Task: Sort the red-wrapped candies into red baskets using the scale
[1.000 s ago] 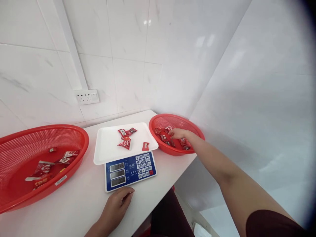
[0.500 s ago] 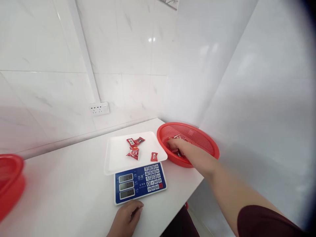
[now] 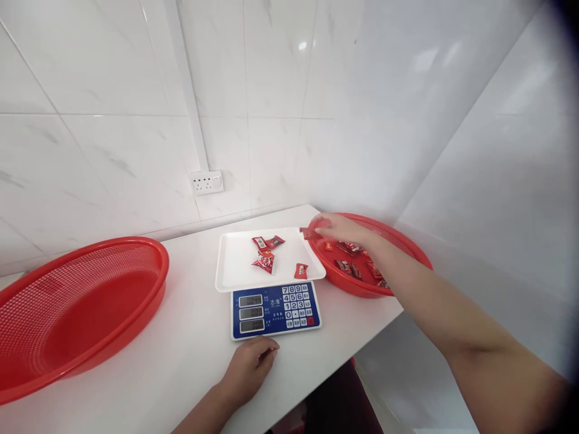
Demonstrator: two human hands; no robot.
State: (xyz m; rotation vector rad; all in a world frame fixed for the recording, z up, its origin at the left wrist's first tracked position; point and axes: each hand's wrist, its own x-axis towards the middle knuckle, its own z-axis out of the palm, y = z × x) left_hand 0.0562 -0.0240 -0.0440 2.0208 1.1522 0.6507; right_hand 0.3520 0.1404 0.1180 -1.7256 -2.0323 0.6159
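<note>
My right hand (image 3: 333, 226) is over the near-left rim of the right red basket (image 3: 415, 252), its fingers pinched on a small red wrapped candy (image 3: 306, 233). That candy is by the right edge of the white weighing tray (image 3: 235, 265). Several red wrapped candies (image 3: 263, 261) lie in a cluster on the tray, and a single candy (image 3: 301, 270) sits apart near its front right. More candies (image 3: 349, 269) are inside the basket. Just in front of the blue scale panel (image 3: 275, 313), my left hand (image 3: 251, 367) rests on the table with its fingers curled in, nothing visible in them.
Another red mesh basket (image 3: 85, 319), with no candies visible inside, stands on the left of the white table (image 3: 190, 301). A tiled wall with a power socket (image 3: 207, 182) runs behind. Another wall borders the right basket. The table's front edge slants at lower right.
My right hand has come up out of the candies in the right basket and moved to its rim, with a candy in its fingers. The view has shifted left, showing more of the left basket.
</note>
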